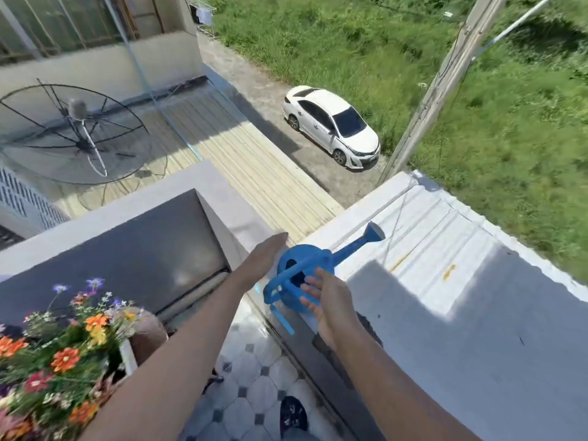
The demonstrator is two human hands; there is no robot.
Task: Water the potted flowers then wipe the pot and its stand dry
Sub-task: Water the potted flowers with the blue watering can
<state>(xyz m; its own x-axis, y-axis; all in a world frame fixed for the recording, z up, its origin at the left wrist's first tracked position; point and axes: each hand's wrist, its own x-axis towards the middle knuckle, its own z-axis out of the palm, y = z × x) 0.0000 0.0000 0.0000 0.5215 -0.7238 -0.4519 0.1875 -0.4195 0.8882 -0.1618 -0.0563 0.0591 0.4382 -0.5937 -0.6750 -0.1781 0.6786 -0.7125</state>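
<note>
A blue plastic watering can [315, 265] stands on the balcony ledge [445, 313] ahead, its spout pointing up and to the right. My left hand [264, 256] reaches flat along its left side, fingers straight. On the can's right side is my right hand [327, 300], fingers spread and touching or nearly touching the body. Neither hand is closed around it. The potted flowers [57, 354], orange, red, yellow and purple, fill the lower left, with a white pot rim [129, 354] showing.
A grey parapet wall [222, 198] runs behind the flowers, with a dark glossy panel [133, 259] below it. The tiled balcony floor [254, 393] lies underfoot. Beyond the ledge are a corrugated roof, a satellite dish [76, 132] and a white car [331, 125] far below.
</note>
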